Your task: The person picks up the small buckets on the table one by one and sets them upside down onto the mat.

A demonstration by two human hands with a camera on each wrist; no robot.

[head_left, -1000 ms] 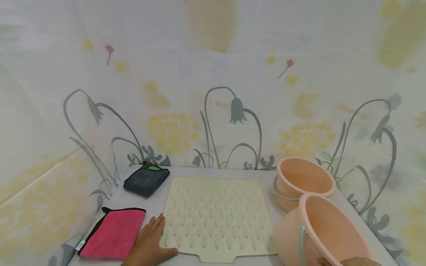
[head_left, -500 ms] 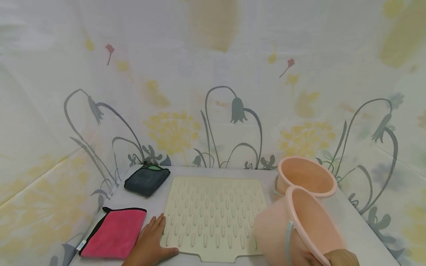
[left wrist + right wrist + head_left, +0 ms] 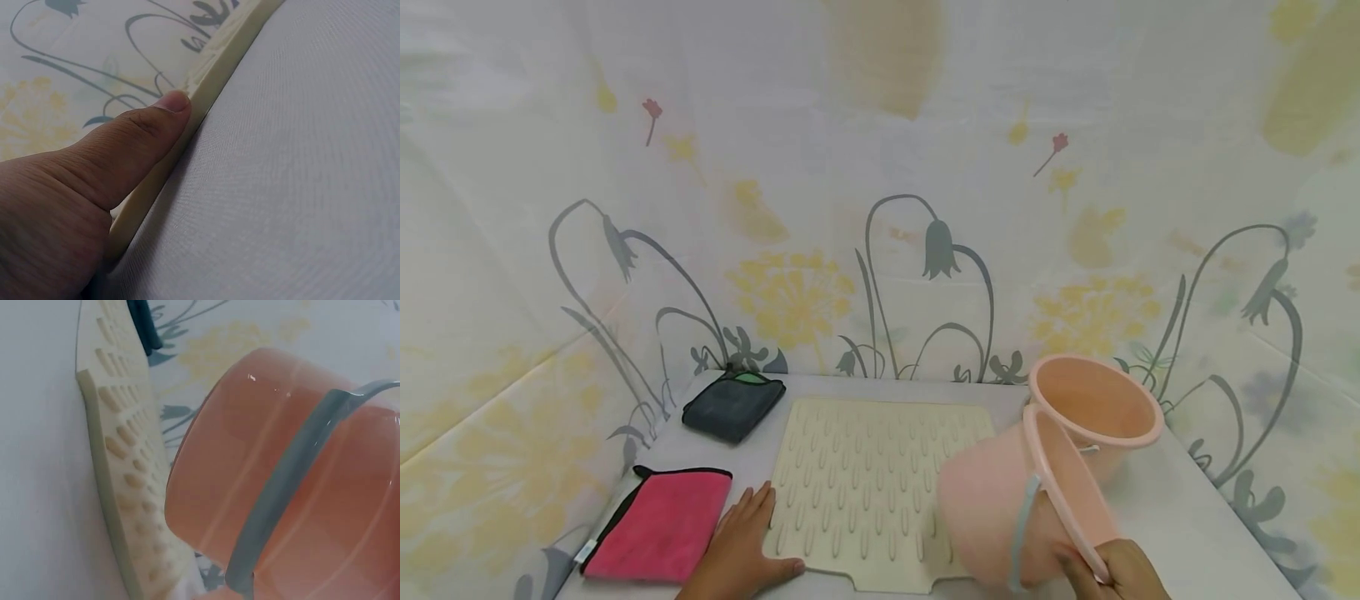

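Observation:
My right hand (image 3: 1116,571) grips the rim of a peach plastic bucket (image 3: 988,508), thumb outside. The bucket tips on its side, mouth to the right and base to the left over the right part of a cream washboard (image 3: 857,467). Its pale blue-grey handle (image 3: 281,494) lies against the wall in the right wrist view; the right hand is out of that view. My left hand (image 3: 737,550) rests spread at the washboard's lower left corner. Its thumb (image 3: 134,140) lies along the board's near edge in the left wrist view.
A second peach bucket (image 3: 1116,462) stands upright behind the tilted one, partly covered by it. Left of the board lie a folded pink cloth (image 3: 658,529) with black trim and a folded dark grey cloth (image 3: 730,408). A flower-printed sheet (image 3: 820,208) hangs behind the white table.
The right hand has carried the front bucket leftward and tipped it further, so its base now overlaps the washboard's right side. The left hand and the cloths stay in place.

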